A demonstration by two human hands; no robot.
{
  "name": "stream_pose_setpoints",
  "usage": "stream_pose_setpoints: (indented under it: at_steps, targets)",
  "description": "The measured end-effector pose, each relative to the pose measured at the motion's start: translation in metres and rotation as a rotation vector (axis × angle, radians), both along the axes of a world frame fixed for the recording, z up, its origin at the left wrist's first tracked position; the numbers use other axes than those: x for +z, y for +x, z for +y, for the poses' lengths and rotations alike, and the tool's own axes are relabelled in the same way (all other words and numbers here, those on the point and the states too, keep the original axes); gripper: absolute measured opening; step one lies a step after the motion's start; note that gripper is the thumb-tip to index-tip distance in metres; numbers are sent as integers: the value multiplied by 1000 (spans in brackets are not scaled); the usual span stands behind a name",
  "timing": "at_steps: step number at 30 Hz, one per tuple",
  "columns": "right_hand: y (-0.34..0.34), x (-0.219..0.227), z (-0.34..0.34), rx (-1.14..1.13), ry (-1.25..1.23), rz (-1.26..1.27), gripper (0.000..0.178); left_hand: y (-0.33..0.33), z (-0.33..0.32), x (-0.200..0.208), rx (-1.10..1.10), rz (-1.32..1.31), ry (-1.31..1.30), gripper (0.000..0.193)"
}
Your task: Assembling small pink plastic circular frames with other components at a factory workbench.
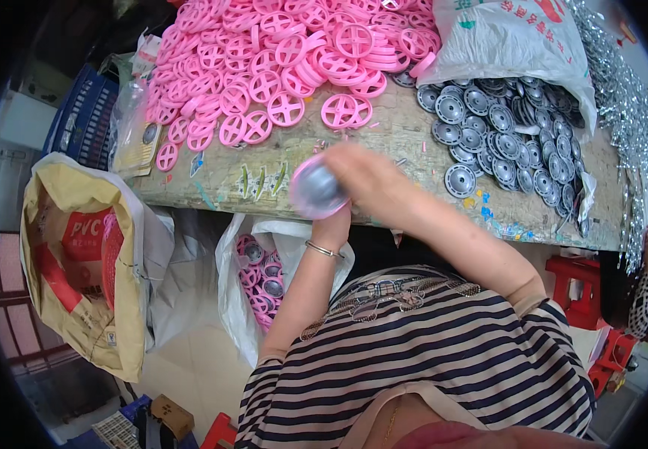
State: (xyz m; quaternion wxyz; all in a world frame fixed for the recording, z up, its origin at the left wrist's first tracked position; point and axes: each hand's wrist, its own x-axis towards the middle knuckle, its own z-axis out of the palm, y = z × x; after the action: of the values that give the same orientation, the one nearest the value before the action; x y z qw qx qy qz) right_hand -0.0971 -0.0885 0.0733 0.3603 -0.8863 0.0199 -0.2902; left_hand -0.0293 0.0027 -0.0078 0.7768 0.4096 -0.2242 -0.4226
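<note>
A pink plastic wheel [297,188] with a silver-grey disc [319,185] over its middle is held up above the table's near edge, blurred by motion. My left hand [333,223] grips it from below; most of its fingers are hidden behind the wheel. Curled over the wheel's right side is my right hand [365,178], closed against it, its fingers smeared. Beyond my hands lies a big heap of pink spoked wheels [264,86]. Several grey hubcap-like discs [500,146] are piled to the right, spilling from a white plastic bag [507,45].
The worn table [406,142] carries leaf-shaped stickers [263,181] near its front edge. Below it, a white sack [230,299] holds pink wheels with grey discs. A tan paper sack [133,284] stands at left. Silver tinsel [623,112] hangs at right, by red stools [572,288].
</note>
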Motion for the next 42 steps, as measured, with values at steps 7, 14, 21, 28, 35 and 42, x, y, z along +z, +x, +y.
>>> stream_pose_setpoints:
  at_steps: [7, 14, 21, 28, 35, 42]
  targets:
    - [45, -10, -23, -140, -53, 83, 39, 12, 10, -14, -13, -260, 300, 36]
    - [47, -49, -75, -392, -511, 237, 44, 2, 3, 18, -15, -89, 112, 34]
    - [18, -14, -84, -293, 124, 210, 32, 1, -3, 20, 136, 30, -22, 39]
    - [-44, -20, -62, -359, 290, 375, 29, 10, 2, 15, 7, 108, 76, 28]
    - [-79, -56, -166, -776, -295, 349, 46, 7, 1, 17, 16, 19, 89, 29]
    - [-60, -19, -141, -573, 261, 271, 33, 10, 3, 15, -25, 23, 72, 34]
